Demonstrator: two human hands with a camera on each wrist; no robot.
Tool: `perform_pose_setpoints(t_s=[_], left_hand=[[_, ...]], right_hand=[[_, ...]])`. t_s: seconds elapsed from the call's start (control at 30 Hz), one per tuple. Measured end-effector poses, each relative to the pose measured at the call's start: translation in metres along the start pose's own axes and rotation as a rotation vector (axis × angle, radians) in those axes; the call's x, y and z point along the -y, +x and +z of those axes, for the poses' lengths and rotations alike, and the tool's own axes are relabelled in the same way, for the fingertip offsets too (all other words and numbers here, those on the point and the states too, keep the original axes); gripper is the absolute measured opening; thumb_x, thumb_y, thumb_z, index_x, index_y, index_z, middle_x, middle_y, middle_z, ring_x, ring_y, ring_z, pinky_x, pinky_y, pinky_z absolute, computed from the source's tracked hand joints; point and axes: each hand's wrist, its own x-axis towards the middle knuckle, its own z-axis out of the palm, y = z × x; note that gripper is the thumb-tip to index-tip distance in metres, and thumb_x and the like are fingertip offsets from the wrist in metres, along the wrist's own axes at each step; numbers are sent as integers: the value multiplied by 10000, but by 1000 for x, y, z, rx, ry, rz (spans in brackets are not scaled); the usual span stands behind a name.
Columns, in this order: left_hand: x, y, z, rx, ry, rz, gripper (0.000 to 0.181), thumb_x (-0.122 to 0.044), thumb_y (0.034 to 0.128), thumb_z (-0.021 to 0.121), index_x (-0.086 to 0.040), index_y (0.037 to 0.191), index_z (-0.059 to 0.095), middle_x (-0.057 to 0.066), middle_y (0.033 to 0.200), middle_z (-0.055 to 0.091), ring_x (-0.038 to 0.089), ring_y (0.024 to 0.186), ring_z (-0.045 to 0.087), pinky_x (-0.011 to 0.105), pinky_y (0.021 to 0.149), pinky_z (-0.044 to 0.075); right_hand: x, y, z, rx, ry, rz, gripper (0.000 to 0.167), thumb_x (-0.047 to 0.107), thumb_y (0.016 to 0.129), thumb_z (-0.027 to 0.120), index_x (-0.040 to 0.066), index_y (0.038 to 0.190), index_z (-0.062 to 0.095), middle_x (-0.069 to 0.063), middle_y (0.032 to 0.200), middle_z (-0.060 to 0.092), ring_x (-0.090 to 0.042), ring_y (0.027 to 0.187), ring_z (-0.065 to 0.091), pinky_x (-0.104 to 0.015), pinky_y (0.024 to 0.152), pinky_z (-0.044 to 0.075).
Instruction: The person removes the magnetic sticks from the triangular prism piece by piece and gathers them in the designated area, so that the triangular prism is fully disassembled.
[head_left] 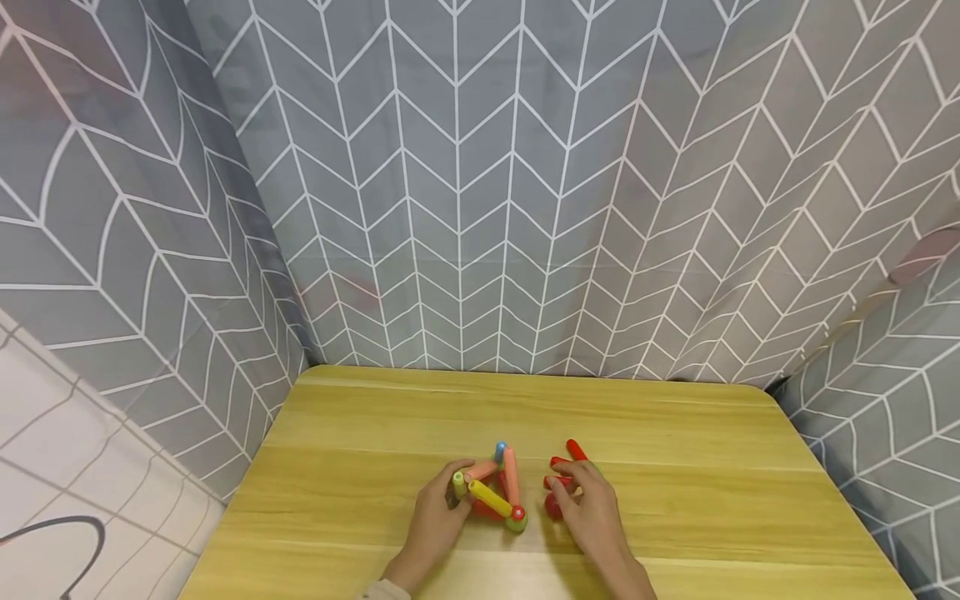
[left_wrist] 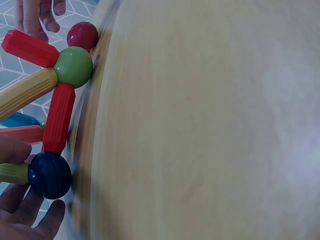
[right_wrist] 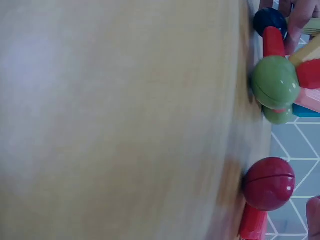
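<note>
A toy frame of coloured rods and balls stands on the table. My left hand grips its yellow-green rod just by the navy ball. From that ball a red rod runs to a green ball, where a yellow rod also joins. Salmon rods and a blue rod form the far side. My right hand hovers with bent fingers over loose red rods and a dark red ball. Its fingertips look apart from the ball.
The wooden table extends around both hands. Grey patterned curtains hang behind it and on both sides. At the left is a white gridded surface with a dark curved line on it.
</note>
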Motion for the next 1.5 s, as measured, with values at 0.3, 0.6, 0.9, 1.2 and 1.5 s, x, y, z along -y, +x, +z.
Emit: perform_pose_setpoints(t_s=[0.3, 0.6, 0.9, 1.2, 1.5], left_hand=[[-2, -1, -2, -25, -2, -1, 553, 48, 841, 703, -139, 1349, 589, 115, 1321, 672, 267, 1147, 655, 371, 947, 580], [-3, -3, -5, 36, -51, 21, 686, -43, 821, 780, -127, 1437, 489, 182, 1410, 591, 403, 1296, 566, 564, 1069, 482], [0, -4, -4, 40, -24, 28, 711, -52, 815, 786, -128, 1447, 470, 174, 1368, 616, 376, 1225, 605, 560, 1024, 513], [2, -4, -2, 27, -22, 22, 696, 36, 843, 712, -123, 1466, 445, 179, 1350, 621, 341, 1158, 639, 527, 1003, 536], [3, -2, -3, 40, -4, 7, 694, 35, 844, 711, -127, 1465, 447, 108, 1208, 658, 200, 996, 634, 311, 873, 567]], right_hand=[[12, 6, -3, 36, 54, 16, 176, 75, 869, 769, 53, 1042, 744, 33, 903, 677, -16, 748, 568, -167, 566, 506], [19, 6, 1, 71, 123, 48, 143, 72, 877, 756, 83, 1019, 741, 3, 924, 706, -41, 780, 611, -177, 638, 543], [17, 1, 7, 108, 135, 70, 168, 92, 886, 751, 49, 1048, 737, -12, 913, 691, -37, 778, 617, -174, 622, 537], [17, 6, -6, 242, 93, 58, 203, 155, 902, 745, 44, 1070, 722, -1, 920, 701, -35, 792, 614, -170, 712, 546], [7, -15, -36, 844, 204, 84, 307, 224, 806, 842, 80, 1040, 706, -13, 909, 659, -55, 741, 540, -191, 645, 460]])
